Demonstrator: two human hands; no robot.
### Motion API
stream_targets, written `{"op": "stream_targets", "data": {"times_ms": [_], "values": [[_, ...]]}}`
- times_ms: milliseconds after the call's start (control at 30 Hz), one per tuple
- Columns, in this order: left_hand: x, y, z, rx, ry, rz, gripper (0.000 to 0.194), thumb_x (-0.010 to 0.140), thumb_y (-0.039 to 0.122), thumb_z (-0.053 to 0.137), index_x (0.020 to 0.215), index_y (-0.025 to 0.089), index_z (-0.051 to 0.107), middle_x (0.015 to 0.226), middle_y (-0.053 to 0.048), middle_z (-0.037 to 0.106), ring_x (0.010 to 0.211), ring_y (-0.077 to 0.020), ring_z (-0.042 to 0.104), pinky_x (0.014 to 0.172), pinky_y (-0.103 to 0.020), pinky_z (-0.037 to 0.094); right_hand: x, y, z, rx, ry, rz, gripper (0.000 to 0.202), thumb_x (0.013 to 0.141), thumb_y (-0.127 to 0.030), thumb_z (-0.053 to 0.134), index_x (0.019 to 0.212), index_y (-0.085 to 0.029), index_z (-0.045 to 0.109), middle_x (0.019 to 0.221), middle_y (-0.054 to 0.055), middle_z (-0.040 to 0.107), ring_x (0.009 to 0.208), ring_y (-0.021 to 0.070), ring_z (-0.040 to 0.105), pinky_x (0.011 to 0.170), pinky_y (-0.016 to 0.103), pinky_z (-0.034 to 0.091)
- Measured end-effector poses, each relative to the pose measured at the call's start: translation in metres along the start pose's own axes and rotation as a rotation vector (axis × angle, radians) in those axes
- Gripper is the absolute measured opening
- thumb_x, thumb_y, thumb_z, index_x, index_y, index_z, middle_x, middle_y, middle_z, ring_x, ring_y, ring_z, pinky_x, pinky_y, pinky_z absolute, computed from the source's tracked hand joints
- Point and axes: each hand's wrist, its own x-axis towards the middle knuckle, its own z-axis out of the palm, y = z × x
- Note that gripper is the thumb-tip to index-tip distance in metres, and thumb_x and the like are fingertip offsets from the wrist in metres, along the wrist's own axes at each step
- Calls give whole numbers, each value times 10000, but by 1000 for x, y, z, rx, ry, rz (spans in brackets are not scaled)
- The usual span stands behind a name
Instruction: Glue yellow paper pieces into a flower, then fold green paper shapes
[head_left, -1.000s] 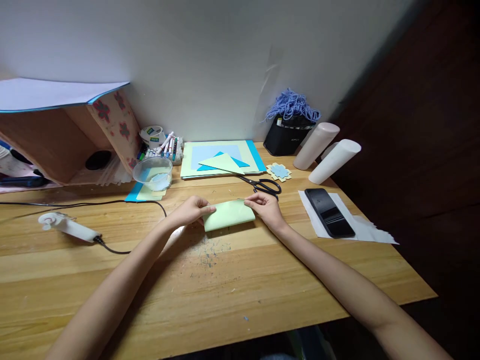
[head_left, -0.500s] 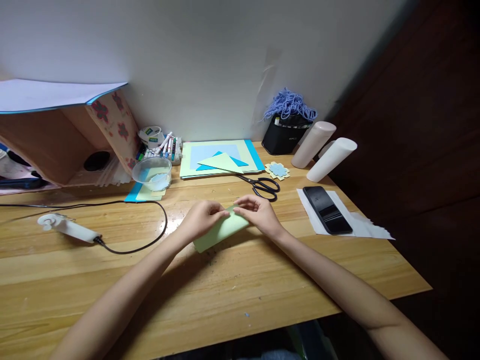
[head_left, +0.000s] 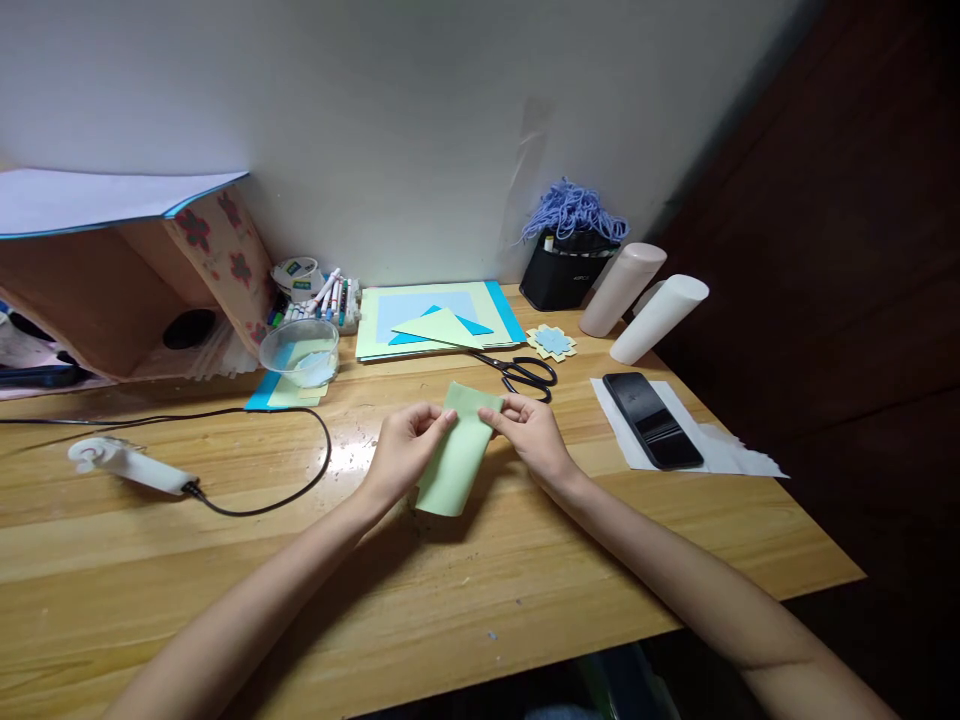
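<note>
A pale green sheet of paper [head_left: 459, 455], bent over with a rounded lower end, is held just above the table between my two hands. My left hand [head_left: 405, 440] pinches its left edge, thumb on top. My right hand [head_left: 534, 432] pinches the upper right edge, thumb also on top. The fingers under the paper are partly hidden. Beyond the paper lie black-handled scissors [head_left: 529, 375]. Near them are a yellow and blue paper flower [head_left: 553, 342] and a stack of coloured sheets [head_left: 367, 320] topped by folded triangles.
At left, a white hot glue gun [head_left: 142, 467] trails a black cord. A clear plastic bowl [head_left: 298, 352], several markers [head_left: 330, 297] and a flower-painted box [head_left: 217, 255] stand behind. To the right are a phone [head_left: 652, 420] on white paper, two bottles [head_left: 660, 318] and a black holder [head_left: 562, 277] with blue yarn.
The green paper has been turned more upright, its far end now raised and its near end pointing toward me. Both hands keep hold, a little farther apart.
</note>
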Motion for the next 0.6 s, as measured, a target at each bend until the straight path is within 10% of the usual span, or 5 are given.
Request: {"op": "stream_targets", "data": {"times_ms": [600], "values": [[13, -16, -4, -29, 96, -17, 385, 686, 496, 569, 696, 114, 617, 601, -10, 591, 516, -91, 474, 456, -185, 324, 27, 24, 10, 50, -18, 12, 318, 621, -448, 669, 726, -153, 617, 690, 35, 663, 625, 170, 624, 620, 287, 509]]}}
